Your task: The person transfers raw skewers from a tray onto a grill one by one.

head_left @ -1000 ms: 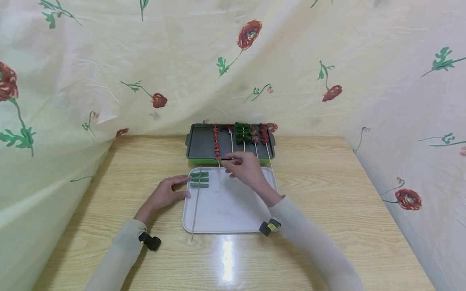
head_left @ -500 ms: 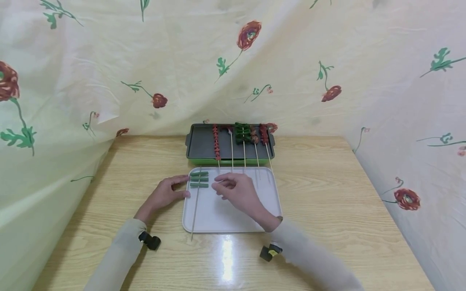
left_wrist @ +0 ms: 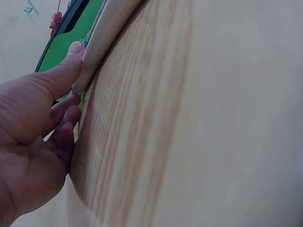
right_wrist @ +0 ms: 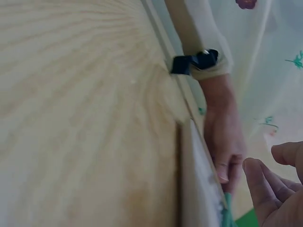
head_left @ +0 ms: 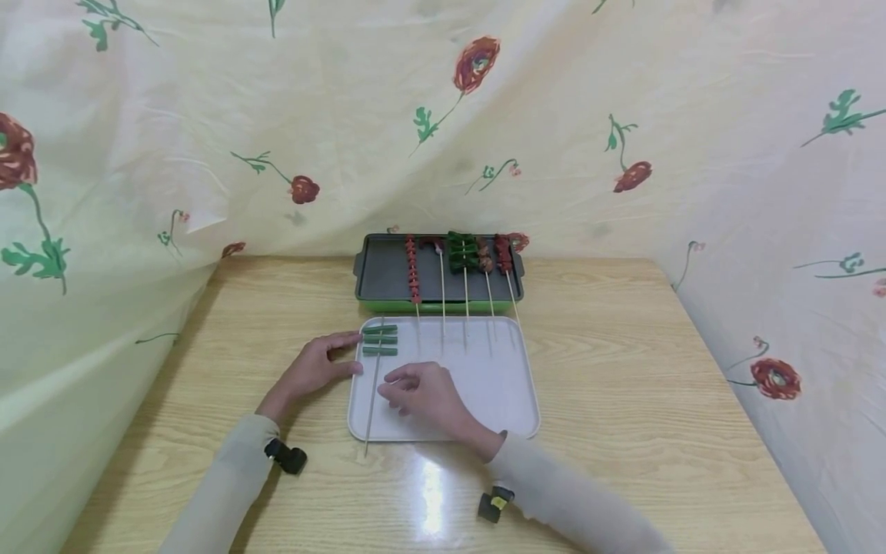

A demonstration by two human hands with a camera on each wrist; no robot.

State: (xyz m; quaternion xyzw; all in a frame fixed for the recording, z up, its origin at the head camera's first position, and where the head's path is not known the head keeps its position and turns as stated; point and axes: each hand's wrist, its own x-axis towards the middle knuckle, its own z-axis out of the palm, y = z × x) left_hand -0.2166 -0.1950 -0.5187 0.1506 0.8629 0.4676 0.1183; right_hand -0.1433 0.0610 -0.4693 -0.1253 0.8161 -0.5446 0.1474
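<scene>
My left hand point(head_left: 321, 365) rests at the left rim of the white tray point(head_left: 450, 432), thumb and fingertips touching the edge. In the left wrist view the thumb point(left_wrist: 66, 66) lies along the tray's edge point(left_wrist: 102, 40). On the tray's left side lies a skewer with green bean-like pieces point(head_left: 380, 340), its bare stick point(head_left: 371, 412) reaching past the near rim. Over the tray, just right of that stick, is my right hand point(head_left: 429, 396), fingers bent loosely. A gap shows between its thumb and fingers in the right wrist view, with nothing held.
Behind the tray stands a green grill pan point(head_left: 381, 269). On it lie a red-piece skewer point(head_left: 413, 269), a dark curled piece on a stick point(head_left: 434, 245), a leafy green skewer point(head_left: 464, 252), a brownish ball skewer point(head_left: 484, 258) and a dark red skewer point(head_left: 503, 252). Sticks overhang the tray.
My right hand has let go of the red-piece skewer's stick by the pan and moved toward me and left, over the tray beside the green skewer. The left hand has stayed at the rim.
</scene>
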